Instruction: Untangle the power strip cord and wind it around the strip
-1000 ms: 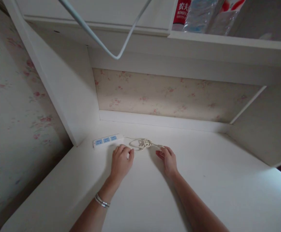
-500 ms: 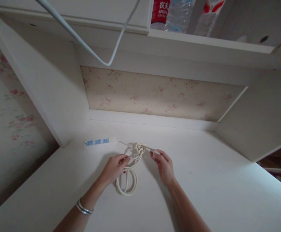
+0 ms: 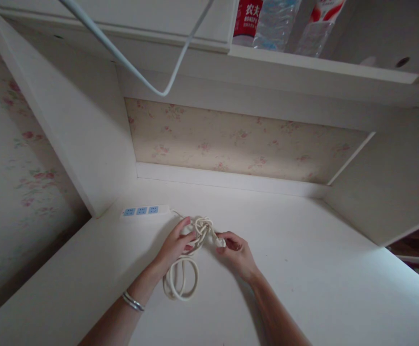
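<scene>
Both hands (image 3: 175,245) grip knotted cord (image 3: 202,229) on desk (image 3: 303,269)

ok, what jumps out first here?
The left hand and right hand grip a knotted cream cord mid-way across the white desk, its loops trailing toward the camera. It leads to a blue-socket power strip at back left; bottles stand on the shelf above.
</scene>
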Demonstrator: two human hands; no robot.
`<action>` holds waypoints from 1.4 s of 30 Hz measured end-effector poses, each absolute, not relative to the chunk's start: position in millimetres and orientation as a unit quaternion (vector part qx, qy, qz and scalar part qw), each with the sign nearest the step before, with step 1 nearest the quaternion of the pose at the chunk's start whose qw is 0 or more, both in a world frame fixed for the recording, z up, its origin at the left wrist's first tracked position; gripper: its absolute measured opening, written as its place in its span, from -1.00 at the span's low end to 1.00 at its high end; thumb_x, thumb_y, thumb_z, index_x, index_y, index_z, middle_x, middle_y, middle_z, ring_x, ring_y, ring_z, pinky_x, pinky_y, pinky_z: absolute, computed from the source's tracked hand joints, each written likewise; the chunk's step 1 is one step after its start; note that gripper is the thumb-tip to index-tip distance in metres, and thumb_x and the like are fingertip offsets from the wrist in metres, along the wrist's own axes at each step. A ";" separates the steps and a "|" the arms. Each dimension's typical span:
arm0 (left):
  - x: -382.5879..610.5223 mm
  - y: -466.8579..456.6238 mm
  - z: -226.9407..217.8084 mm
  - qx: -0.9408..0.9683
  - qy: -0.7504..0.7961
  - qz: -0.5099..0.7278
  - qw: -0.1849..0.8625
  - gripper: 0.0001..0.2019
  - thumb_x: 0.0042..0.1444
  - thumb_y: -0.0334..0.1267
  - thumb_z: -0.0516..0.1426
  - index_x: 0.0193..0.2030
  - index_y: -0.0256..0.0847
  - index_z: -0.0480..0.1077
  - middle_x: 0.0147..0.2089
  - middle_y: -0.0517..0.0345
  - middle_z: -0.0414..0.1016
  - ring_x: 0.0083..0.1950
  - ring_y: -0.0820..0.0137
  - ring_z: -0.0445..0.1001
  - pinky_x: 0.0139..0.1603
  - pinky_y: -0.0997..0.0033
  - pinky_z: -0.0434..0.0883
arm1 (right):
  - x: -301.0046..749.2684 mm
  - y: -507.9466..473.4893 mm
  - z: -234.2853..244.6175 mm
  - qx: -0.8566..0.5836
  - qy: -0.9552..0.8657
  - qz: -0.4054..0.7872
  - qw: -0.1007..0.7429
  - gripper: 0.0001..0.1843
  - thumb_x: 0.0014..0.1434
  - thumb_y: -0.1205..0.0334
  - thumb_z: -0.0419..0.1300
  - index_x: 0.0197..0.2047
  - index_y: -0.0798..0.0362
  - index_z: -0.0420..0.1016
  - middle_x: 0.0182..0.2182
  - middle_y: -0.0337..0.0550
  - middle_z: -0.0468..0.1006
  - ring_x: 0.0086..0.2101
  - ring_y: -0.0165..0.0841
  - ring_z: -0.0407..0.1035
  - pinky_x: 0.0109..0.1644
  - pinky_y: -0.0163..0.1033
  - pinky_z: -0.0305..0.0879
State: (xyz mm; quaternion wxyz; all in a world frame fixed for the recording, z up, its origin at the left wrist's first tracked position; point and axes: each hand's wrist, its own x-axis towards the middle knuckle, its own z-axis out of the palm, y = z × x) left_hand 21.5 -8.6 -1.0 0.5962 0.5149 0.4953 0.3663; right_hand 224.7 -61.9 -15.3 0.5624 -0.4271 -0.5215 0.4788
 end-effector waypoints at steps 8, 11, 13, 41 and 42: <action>16.1 -2.4 -10.7 0.634 0.482 0.394 0.459 -0.52 0.02 0.05 0.16 -0.01 -0.24 0.41 0.11 -0.08 0.39 -0.26 0.38 0.50 -0.58 0.60 0.34 | 202.4 -66.7 -16.1 -0.421 -0.648 0.398 0.494 -0.67 -0.06 0.23 0.38 -0.16 -0.04 0.57 -0.16 -0.10 0.55 -0.10 -0.24 0.43 0.01 -0.13 0.31; 14.3 -1.8 -14.1 0.617 0.509 0.385 0.460 -0.49 0.03 0.03 0.15 0.05 -0.23 0.33 0.05 -0.08 0.43 -0.36 0.42 0.49 -0.61 0.59 0.32 | 195.8 -70.0 -10.3 -0.439 -0.676 0.356 0.473 -0.68 -0.06 0.27 0.37 -0.16 -0.04 0.58 -0.15 -0.10 0.56 -0.10 -0.24 0.43 -0.02 -0.17 0.34; 14.0 -2.2 -14.4 0.617 0.522 0.361 0.466 -0.52 0.07 0.03 0.11 0.06 -0.21 0.30 -0.15 0.02 0.51 -0.54 0.48 0.43 -0.68 0.58 0.25 | 193.2 -70.7 -8.1 -0.448 -0.689 0.324 0.468 -0.69 -0.05 0.27 0.37 -0.16 -0.04 0.59 -0.15 -0.10 0.56 -0.12 -0.25 0.43 -0.05 -0.19 0.35; 12.6 -4.0 -13.8 0.607 0.446 0.372 0.543 -0.59 0.10 -0.11 0.12 0.09 -0.10 0.42 0.14 0.03 0.34 -0.39 0.51 0.42 -0.65 0.63 0.31 | 196.6 -50.0 -31.6 -0.445 -0.576 0.399 0.558 -0.55 0.06 0.11 0.31 0.02 -0.04 0.41 -0.11 -0.12 0.49 -0.12 -0.32 0.39 0.04 -0.17 0.31; 12.6 -4.4 -13.6 0.604 0.447 0.372 0.545 -0.58 0.09 -0.12 0.13 0.11 -0.09 0.41 0.17 0.04 0.31 -0.39 0.51 0.42 -0.64 0.63 0.33 | 195.6 -50.2 -31.7 -0.447 -0.577 0.395 0.558 -0.50 0.06 0.10 0.31 0.08 -0.05 0.37 -0.13 -0.13 0.49 -0.15 -0.33 0.39 0.01 -0.18 0.32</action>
